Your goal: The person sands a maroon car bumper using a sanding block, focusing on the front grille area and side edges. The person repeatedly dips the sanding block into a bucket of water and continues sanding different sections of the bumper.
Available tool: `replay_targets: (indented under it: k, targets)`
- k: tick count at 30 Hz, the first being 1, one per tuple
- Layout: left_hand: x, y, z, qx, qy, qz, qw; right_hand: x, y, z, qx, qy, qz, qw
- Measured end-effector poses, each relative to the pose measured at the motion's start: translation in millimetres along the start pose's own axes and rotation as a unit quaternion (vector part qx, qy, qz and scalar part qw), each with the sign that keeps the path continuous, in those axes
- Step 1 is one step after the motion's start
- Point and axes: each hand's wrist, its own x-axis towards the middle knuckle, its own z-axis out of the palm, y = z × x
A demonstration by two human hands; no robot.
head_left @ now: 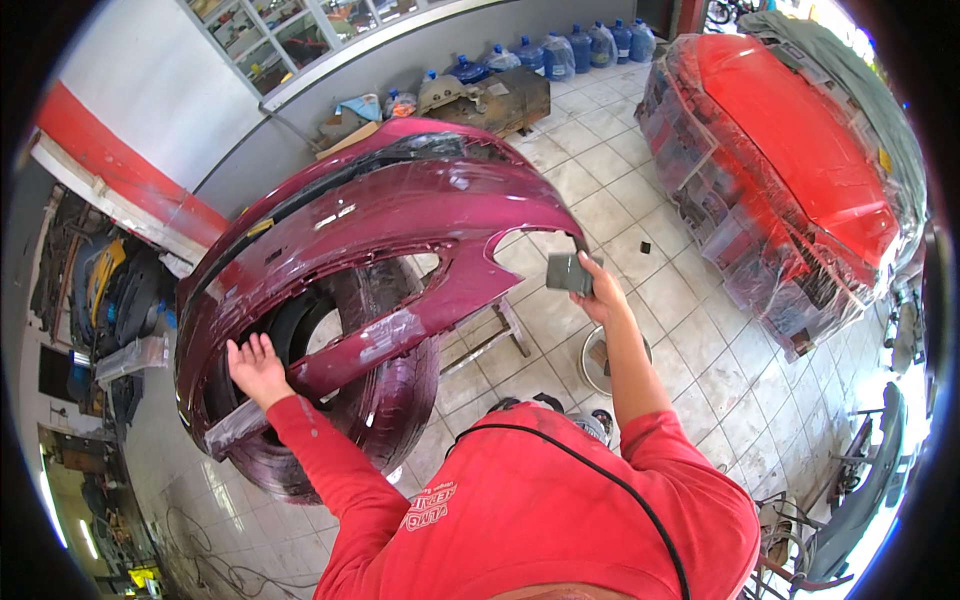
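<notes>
My left hand [257, 368] lies flat and spread, fingers wide, on the lower left part of the dark red car bumper [380, 220], holding nothing. The bumper arches up and away from that hand, its long axis running from lower left to upper right, its outer face turned up toward me, with a tyre [390, 390] under it. Dull grey patches near my left hand look already rubbed down, I judge; most of the glossy face seems untouched. My right hand [598, 292] grips a small grey sanding block [568, 272] right at the bumper's right end, touching or nearly so.
</notes>
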Motion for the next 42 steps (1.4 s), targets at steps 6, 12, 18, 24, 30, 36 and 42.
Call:
replay_targets:
  k: [6, 12, 18, 24, 30, 36, 42]
  targets:
    - [-40.4, -5.0, 19.2, 0.168, 0.040, 0.141, 0.975, -51.0, 35.7, -100.6, 0.038, 0.118, 0.020, 0.992]
    - [-67.5, -28.8, 39.4, 0.416, 0.057, 0.355, 0.835, -97.8, 60.0, -203.5, 0.030, 0.182, 0.006, 0.983]
    - [-125.7, -82.7, 64.2, 0.524, -0.073, 0.509, 0.678, -135.8, 56.9, -256.6, -0.092, 0.167, -0.027, 0.981]
    - [-319.7, -185.5, 121.7, 0.484, -0.407, 0.136, 0.763, -162.2, -2.8, -228.2, -0.526, 0.034, -0.209, 0.824]
    - [-466.9, -301.2, 90.0, 0.434, -0.713, -0.094, 0.542, -161.0, -53.9, -171.4, -0.519, -0.141, -0.268, 0.799]
    - [-499.3, -333.0, 76.9, 0.394, -0.603, -0.339, 0.605, -152.0, -76.4, -169.3, -0.450, -0.160, -0.262, 0.839]
    - [-486.9, -359.6, 85.9, 0.569, -0.630, -0.253, 0.464, -141.9, -88.3, -200.8, -0.545, -0.149, -0.176, 0.806]
